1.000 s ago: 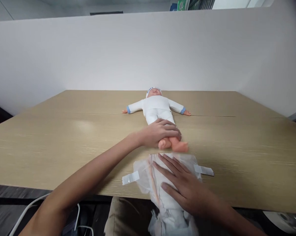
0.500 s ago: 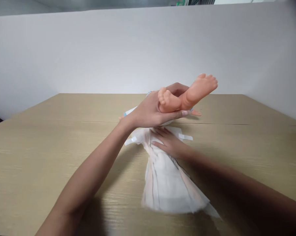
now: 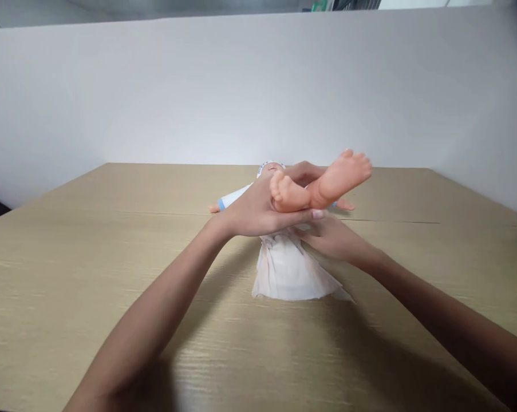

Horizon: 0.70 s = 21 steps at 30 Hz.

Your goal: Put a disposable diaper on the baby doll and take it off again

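Observation:
A doll (image 3: 237, 196) lies on its back with its head away from me, arms spread to both sides, in white sleeves with blue cuffs. My left hand (image 3: 258, 209) is closed around its ankles and holds both feet raised. Beneath the legs, a white diaper (image 3: 290, 272) lies unfolded, its near end fanned out towards me and its far end hidden under the doll and my hands. At that far end my right hand (image 3: 338, 237) has hold of the diaper, low and just right of my left hand. Its fingertips are partly covered.
The wood-grain table (image 3: 90, 286) extends to both sides and towards me, with a thin seam running across it behind the hands. A pale upright panel (image 3: 198, 97) stands along its far edge and continues down the right side.
The diaper and my right hand have moved away from me, further under the doll. My left hand has lowered the feet slightly, and part of the doll's head now shows.

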Available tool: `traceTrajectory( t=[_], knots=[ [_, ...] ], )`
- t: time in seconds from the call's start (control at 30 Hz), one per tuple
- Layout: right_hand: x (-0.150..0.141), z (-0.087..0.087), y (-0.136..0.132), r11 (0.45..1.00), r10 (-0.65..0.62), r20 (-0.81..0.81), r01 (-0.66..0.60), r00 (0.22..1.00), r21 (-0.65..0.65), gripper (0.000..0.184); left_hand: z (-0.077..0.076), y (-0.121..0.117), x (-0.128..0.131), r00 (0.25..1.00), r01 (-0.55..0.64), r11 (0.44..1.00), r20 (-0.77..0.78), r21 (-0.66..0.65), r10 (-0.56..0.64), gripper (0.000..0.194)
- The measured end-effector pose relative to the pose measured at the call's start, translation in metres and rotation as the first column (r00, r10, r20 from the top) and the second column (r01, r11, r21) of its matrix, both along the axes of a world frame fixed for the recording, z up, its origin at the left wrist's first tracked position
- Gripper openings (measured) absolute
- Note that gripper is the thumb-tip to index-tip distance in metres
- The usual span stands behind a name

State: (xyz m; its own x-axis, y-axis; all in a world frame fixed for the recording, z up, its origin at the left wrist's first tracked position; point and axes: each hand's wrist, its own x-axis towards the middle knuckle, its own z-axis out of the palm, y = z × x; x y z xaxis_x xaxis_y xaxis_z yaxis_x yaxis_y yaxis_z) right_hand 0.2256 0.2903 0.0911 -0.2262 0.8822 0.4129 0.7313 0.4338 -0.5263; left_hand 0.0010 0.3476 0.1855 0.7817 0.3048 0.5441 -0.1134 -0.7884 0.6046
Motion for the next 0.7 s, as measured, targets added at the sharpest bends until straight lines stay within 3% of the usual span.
traceTrajectory(
  t=[0.1, 0.17, 0.27, 0.43, 0.53, 0.63, 0.7],
  knots=[
    [-0.004, 0.016, -0.034, 0.975, -0.215, 0.005, 0.214, 0.977, 0.056, 0.039, -0.009, -0.01, 0.0, 0.999, -0.029, 1.0, -0.029, -0.006, 0.029, 0.036],
    [-0.011, 0.019, -0.047, 0.952, -0.244, -0.083, 0.255, 0.966, 0.167, 0.041, -0.016, -0.017, -0.002, 0.998, -0.051, 0.998, -0.04, -0.031, 0.05, 0.041],
    [-0.011, 0.014, -0.055, 0.966, -0.052, -0.176, 0.094, 0.983, 0.24, 0.039, -0.029, -0.027, -0.015, 0.998, -0.047, 0.998, -0.031, -0.033, 0.046, 0.047],
    [0.027, -0.017, -0.059, 0.955, 0.198, -0.021, -0.188, 0.98, 0.229, 0.03, -0.063, -0.03, -0.063, 0.98, -0.078, 0.991, -0.174, 0.111, 0.097, 0.043],
    [0.053, -0.046, -0.058, 0.925, 0.247, 0.136, -0.275, 0.959, 0.262, 0.038, -0.091, -0.028, -0.086, 0.962, -0.028, 0.974, -0.259, 0.225, 0.087, 0.041],
    [0.07, -0.068, -0.055, 0.886, 0.265, 0.291, -0.351, 0.919, 0.303, 0.041, -0.114, -0.027, -0.094, 0.951, 0.015, 0.945, -0.296, 0.326, 0.087, 0.06],
    [0.076, -0.072, -0.053, 0.873, 0.259, 0.355, -0.375, 0.898, 0.312, 0.038, -0.119, -0.028, -0.094, 0.936, 0.022, 0.927, -0.332, 0.375, 0.112, 0.072]
  ],
)
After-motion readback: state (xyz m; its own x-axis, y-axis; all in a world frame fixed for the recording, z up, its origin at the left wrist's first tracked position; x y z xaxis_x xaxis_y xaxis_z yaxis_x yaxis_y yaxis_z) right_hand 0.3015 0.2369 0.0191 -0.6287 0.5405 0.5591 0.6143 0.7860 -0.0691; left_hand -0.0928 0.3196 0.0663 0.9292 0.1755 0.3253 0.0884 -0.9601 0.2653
